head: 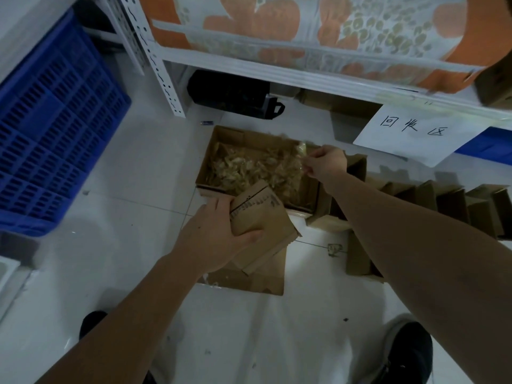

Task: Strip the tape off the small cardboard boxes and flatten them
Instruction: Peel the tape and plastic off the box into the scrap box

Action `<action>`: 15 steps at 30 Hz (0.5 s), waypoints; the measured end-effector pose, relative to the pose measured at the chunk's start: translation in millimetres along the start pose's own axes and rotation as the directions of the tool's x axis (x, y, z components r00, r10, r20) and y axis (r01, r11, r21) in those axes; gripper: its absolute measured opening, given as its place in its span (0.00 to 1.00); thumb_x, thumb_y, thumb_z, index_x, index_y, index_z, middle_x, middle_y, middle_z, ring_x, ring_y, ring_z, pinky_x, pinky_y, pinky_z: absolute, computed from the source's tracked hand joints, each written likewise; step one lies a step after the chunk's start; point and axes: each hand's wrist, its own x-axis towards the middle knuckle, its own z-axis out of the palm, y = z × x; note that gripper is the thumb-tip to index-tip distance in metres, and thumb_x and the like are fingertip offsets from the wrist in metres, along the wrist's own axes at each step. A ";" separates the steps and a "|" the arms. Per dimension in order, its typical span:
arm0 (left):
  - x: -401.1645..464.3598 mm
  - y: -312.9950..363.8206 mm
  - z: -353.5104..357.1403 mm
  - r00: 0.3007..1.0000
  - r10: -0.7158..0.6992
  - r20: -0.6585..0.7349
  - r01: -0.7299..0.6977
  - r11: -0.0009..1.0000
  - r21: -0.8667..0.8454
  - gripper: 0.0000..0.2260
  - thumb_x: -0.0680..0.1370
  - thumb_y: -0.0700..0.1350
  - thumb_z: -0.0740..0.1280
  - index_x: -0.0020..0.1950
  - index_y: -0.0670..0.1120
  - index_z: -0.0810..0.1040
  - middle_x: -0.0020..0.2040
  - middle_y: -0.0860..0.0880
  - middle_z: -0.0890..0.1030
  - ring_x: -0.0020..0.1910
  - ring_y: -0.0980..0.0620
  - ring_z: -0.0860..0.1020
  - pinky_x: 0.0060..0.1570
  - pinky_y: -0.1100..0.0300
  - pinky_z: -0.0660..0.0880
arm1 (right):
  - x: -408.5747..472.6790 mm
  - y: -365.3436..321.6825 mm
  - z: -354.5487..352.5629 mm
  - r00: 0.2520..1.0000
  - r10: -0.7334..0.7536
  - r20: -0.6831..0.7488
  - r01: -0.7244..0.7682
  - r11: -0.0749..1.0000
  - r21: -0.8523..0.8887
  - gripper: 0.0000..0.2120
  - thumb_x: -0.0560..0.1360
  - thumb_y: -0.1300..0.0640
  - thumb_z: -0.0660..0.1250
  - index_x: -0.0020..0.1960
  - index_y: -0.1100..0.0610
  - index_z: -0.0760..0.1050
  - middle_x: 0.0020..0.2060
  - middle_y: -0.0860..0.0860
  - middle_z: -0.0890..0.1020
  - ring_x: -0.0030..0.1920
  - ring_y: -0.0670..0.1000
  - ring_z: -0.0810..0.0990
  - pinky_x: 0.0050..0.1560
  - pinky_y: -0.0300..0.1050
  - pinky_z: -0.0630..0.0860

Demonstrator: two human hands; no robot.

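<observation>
1. My left hand (219, 236) gripped the small cardboard box (257, 214), fingers and thumb curled round its near end, holding it in the air above a flat piece of cardboard (266, 281) on the floor.
2. My right hand (327, 160) pinched a crumpled strip of tape (300, 151) over the open scrap carton (249, 139), which already held a heap of stripped tape.
3. I judged the main risk was the tape sticking to my fingers when released, so it would trail back out and land on the floor rather than in the carton.
4. A second risk: held one-handed, the box could slip or twist.
5. The box's long axis ran from lower right up to the upper left, tilted, its printed face turned up toward the camera and its far end pointing at the carton.
</observation>
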 end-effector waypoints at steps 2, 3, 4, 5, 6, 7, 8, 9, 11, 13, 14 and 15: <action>1.5 -0.3 1.9 1.000 0.001 0.003 -0.001 1.000 -0.004 0.41 0.70 0.75 0.67 0.75 0.54 0.64 0.64 0.54 0.71 0.61 0.52 0.72 0.60 0.51 0.75 | 5.2 2.2 -0.9 1.000 -0.010 0.021 0.010 1.000 -0.020 0.08 0.75 0.62 0.74 0.52 0.55 0.78 0.50 0.54 0.83 0.48 0.52 0.85 0.49 0.46 0.85; 2.5 -0.4 2.5 1.000 0.001 0.003 -0.001 1.000 -0.005 0.41 0.70 0.75 0.67 0.75 0.54 0.64 0.63 0.54 0.71 0.61 0.53 0.72 0.60 0.52 0.75 | 8.6 3.7 -1.1 0.998 0.001 0.057 0.001 0.999 -0.036 0.09 0.77 0.63 0.73 0.54 0.54 0.79 0.53 0.54 0.83 0.51 0.51 0.85 0.52 0.47 0.84; 3.4 -0.5 2.9 1.000 0.003 0.003 -0.003 1.000 -0.004 0.40 0.70 0.75 0.67 0.75 0.54 0.64 0.63 0.54 0.71 0.61 0.53 0.72 0.59 0.53 0.75 | 10.0 4.7 -0.7 0.994 0.023 0.111 -0.016 0.998 -0.061 0.10 0.78 0.64 0.70 0.58 0.54 0.79 0.57 0.54 0.82 0.55 0.52 0.83 0.57 0.48 0.83; 4.2 -0.3 3.3 1.000 0.005 0.003 -0.005 1.000 -0.004 0.40 0.71 0.74 0.67 0.75 0.54 0.64 0.63 0.55 0.71 0.61 0.53 0.72 0.59 0.53 0.75 | 8.7 4.3 -1.0 0.983 0.042 0.178 -0.023 0.994 -0.106 0.13 0.79 0.65 0.67 0.61 0.54 0.78 0.60 0.53 0.81 0.59 0.54 0.82 0.62 0.51 0.80; 4.9 -0.1 3.6 1.000 0.008 0.004 -0.008 1.000 -0.005 0.40 0.71 0.74 0.67 0.75 0.54 0.65 0.63 0.55 0.71 0.61 0.53 0.72 0.59 0.53 0.75 | 9.2 5.6 -0.9 0.974 0.037 0.226 0.001 0.986 -0.164 0.14 0.79 0.66 0.66 0.63 0.55 0.78 0.61 0.54 0.80 0.62 0.56 0.80 0.64 0.54 0.78; 5.3 0.0 3.9 1.000 0.009 0.008 -0.009 1.000 -0.005 0.40 0.71 0.74 0.67 0.75 0.54 0.64 0.62 0.55 0.70 0.61 0.54 0.72 0.59 0.54 0.75 | 11.4 7.4 -0.7 0.972 0.016 0.233 0.035 0.977 -0.211 0.16 0.78 0.67 0.67 0.63 0.55 0.79 0.62 0.56 0.81 0.63 0.58 0.80 0.65 0.56 0.78; 5.6 0.0 4.2 1.000 0.012 0.011 -0.012 1.000 -0.004 0.40 0.71 0.74 0.67 0.75 0.54 0.64 0.63 0.55 0.70 0.61 0.54 0.72 0.60 0.54 0.75 | 15.6 10.2 -0.5 0.976 -0.007 0.218 0.062 0.967 -0.245 0.16 0.77 0.66 0.68 0.62 0.53 0.80 0.61 0.57 0.82 0.61 0.58 0.81 0.63 0.56 0.79; 6.2 -0.3 4.5 1.000 0.014 0.012 -0.014 1.000 0.000 0.40 0.71 0.74 0.67 0.76 0.53 0.64 0.63 0.55 0.70 0.61 0.54 0.71 0.60 0.54 0.74 | 18.4 12.7 -0.1 0.978 -0.012 0.210 0.067 0.964 -0.257 0.17 0.77 0.65 0.68 0.61 0.50 0.80 0.61 0.56 0.82 0.59 0.57 0.82 0.61 0.54 0.80; 7.8 -0.9 5.6 1.000 0.017 0.014 -0.017 1.000 0.007 0.41 0.71 0.75 0.66 0.76 0.53 0.64 0.63 0.55 0.70 0.61 0.54 0.71 0.61 0.53 0.75 | 18.3 15.6 0.8 0.982 -0.013 0.191 0.057 0.972 -0.229 0.14 0.79 0.63 0.67 0.60 0.48 0.79 0.57 0.52 0.82 0.56 0.51 0.82 0.59 0.49 0.81; 10.1 -2.4 7.5 1.000 0.010 0.015 -0.010 1.000 0.008 0.41 0.71 0.75 0.67 0.76 0.53 0.64 0.63 0.54 0.70 0.61 0.53 0.72 0.61 0.51 0.75 | 14.2 14.7 2.4 0.989 -0.038 0.145 0.070 0.973 -0.221 0.09 0.79 0.59 0.69 0.58 0.50 0.80 0.52 0.50 0.81 0.52 0.49 0.82 0.53 0.45 0.82; 11.5 -3.3 8.8 1.000 0.007 0.017 -0.007 1.000 0.010 0.41 0.71 0.75 0.67 0.76 0.53 0.63 0.64 0.54 0.70 0.62 0.52 0.72 0.62 0.51 0.75 | 16.2 16.8 4.0 0.990 -0.055 0.129 0.083 0.970 -0.230 0.07 0.79 0.57 0.70 0.57 0.51 0.80 0.50 0.49 0.81 0.50 0.48 0.82 0.48 0.43 0.81; 12.6 -4.3 10.7 1.000 0.008 0.018 -0.008 1.000 0.010 0.42 0.70 0.75 0.66 0.76 0.54 0.63 0.64 0.54 0.71 0.62 0.52 0.72 0.62 0.50 0.75 | 16.5 17.5 5.4 0.991 -0.065 0.120 0.092 0.968 -0.234 0.07 0.79 0.56 0.71 0.56 0.52 0.80 0.49 0.49 0.81 0.48 0.48 0.82 0.44 0.41 0.80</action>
